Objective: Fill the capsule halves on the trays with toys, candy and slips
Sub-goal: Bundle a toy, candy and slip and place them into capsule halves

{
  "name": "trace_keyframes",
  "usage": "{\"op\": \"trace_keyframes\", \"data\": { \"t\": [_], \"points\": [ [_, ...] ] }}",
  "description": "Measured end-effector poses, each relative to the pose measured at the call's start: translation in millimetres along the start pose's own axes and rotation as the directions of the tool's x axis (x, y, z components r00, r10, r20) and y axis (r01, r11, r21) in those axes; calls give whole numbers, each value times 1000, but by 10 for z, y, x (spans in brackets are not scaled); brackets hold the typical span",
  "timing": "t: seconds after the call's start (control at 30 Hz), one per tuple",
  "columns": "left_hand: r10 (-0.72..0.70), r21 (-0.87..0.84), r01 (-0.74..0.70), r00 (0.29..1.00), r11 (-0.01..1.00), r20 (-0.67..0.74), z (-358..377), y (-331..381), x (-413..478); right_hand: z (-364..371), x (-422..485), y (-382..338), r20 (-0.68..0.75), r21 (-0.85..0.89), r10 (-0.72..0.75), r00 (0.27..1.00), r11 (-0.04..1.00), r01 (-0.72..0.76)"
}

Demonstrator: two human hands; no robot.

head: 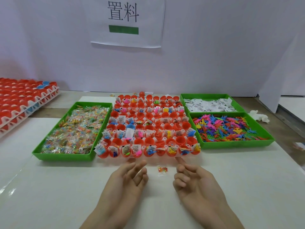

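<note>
A white tray point(148, 158) of red capsule halves point(149, 141) stands in the middle of the table; many halves hold toys and slips, and one half is blue point(131, 126). My left hand point(130, 177) and my right hand point(193, 180) hover palm-inward just in front of the tray, fingers relaxed and holding nothing. My right index fingertip nearly touches the tray's front edge. A small candy packet point(162, 170) lies on the table between my hands. The candy bin point(49, 153) is left of the tray; the slip bin point(184, 98) and toy bin point(237, 143) are to its right.
Stacked trays of red capsule halves point(24, 100) sit at the far left. A closed red capsule point(141, 93) lies behind the tray. A crumpled white tissue point(259, 115) lies right of the bins. A white wall with a paper sign point(128, 22) backs the table.
</note>
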State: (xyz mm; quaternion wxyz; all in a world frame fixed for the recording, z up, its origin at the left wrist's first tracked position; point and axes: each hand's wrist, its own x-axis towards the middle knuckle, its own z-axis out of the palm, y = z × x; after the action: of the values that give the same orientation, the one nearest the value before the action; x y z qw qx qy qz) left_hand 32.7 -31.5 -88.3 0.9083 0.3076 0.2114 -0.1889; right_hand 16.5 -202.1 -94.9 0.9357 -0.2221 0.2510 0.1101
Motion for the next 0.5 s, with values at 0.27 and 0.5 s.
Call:
{"op": "trace_keyframes", "data": {
  "t": [0.27,0.5],
  "points": [
    [24,-55,-25,1000,998,-20,-23,-76,-1,-48,-94,-50,30,-64,15,999,998,-13],
    [41,-34,-42,999,999,-28,-56,-59,5,-245,-138,-258,-160,-189,-437,885,894,407]
  ]
}}
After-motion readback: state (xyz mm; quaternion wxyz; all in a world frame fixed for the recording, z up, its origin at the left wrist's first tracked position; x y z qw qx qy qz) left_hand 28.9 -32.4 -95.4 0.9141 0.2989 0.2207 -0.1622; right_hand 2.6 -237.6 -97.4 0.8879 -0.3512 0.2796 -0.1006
